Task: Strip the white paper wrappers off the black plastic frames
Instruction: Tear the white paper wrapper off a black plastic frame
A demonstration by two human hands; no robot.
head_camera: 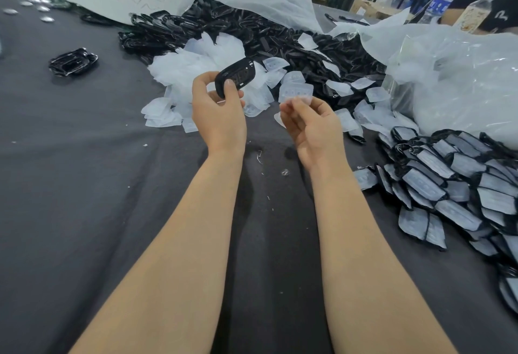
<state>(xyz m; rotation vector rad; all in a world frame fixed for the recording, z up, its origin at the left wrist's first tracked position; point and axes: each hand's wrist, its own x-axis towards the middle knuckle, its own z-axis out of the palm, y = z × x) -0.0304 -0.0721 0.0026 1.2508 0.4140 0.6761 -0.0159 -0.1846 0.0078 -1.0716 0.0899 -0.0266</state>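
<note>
- Head view, the hands: the left hand (221, 110) holds a bare black frame (235, 77), thumb on its near face and fingers curled behind its left end. The right hand (314, 124) pinches a loose white wrapper (295, 93) between thumb and fingertips. Frame and wrapper are apart with a clear gap between them, so this piece looks fully stripped.
- Head view, the frame's lie: its long axis runs from lower left to upper right, with the free end pointing away from the person toward the heap of stripped frames (252, 26). That heap lies straight beyond the left hand, so dropping the frame there falls to that hand.
- Head view, the wrapper's way out: discarded wrappers (196, 65) lie in a white drift just past both hands, close enough for the right hand to let go where it is.
- Head view, the next piece: the pile of wrapped frames (454, 174) sits on the desk (84, 157) to the right and nearer the person than the held parts. The right hand is plainly the nearer one, and I judge the next pick to be its job.
- Head view, surroundings: a clear plastic bag (462, 79) bulges behind that pile.
</note>
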